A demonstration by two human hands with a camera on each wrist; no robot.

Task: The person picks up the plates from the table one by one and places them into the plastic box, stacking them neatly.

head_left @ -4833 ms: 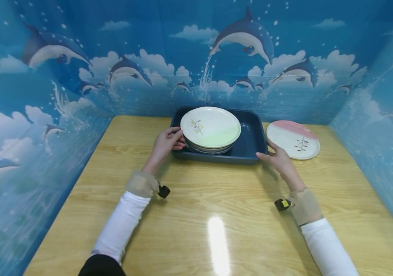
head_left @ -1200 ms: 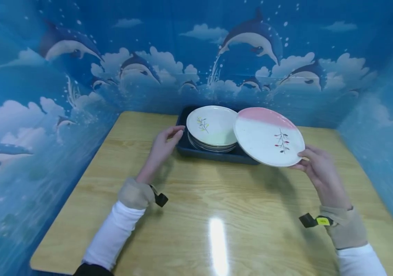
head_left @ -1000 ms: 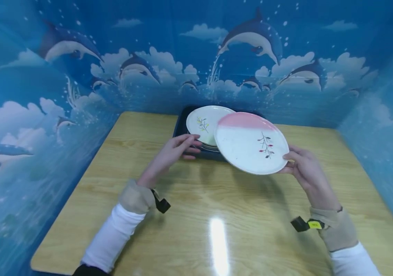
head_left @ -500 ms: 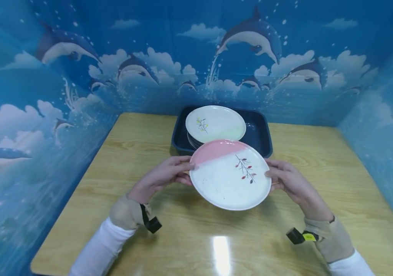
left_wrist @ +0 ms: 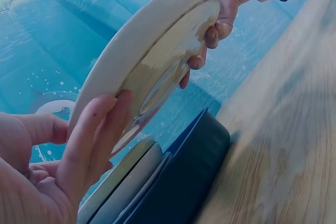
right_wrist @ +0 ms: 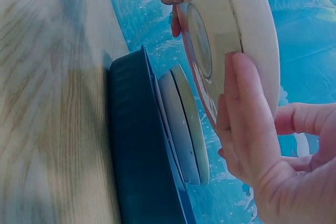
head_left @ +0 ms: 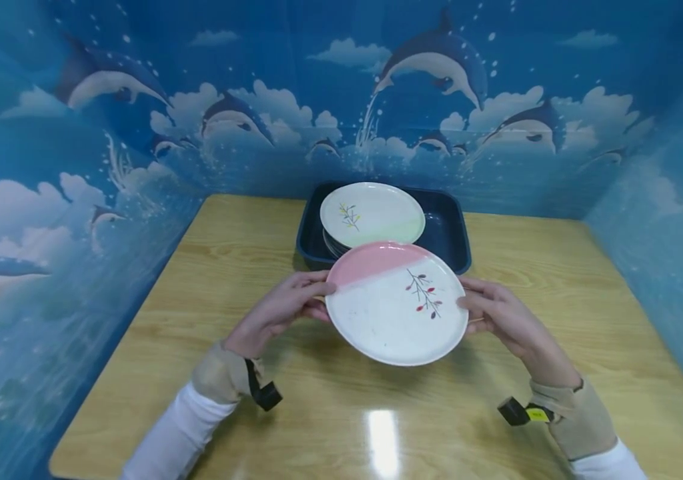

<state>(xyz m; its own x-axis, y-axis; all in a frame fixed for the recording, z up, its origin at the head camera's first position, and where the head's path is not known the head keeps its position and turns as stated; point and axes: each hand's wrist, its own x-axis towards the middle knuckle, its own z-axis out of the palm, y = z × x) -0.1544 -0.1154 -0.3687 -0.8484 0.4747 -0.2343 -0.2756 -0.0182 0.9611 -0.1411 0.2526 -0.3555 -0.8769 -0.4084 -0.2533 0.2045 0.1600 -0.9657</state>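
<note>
A round plate, white with a pink band and a red-berry twig, is held tilted above the table in front of the tray. My left hand pinches its left rim, thumb on top and fingers beneath. On the opposite rim my right hand grips it the same way. Both wrist views show the fingers spread under the plate's unglazed underside. Behind it, a stack of plates stands in the left part of a dark blue tray. The top plate is white and pale green with a yellow twig.
The wooden table extends on both sides of the tray and toward me. Dolphin-printed cloth rises behind the table and along both sides. The tray stands near the back edge, close to the cloth.
The pink and white plate, first lying right of the tray, was lifted by my right hand and brought left and nearer. My left hand left the stack and took its other rim.
</note>
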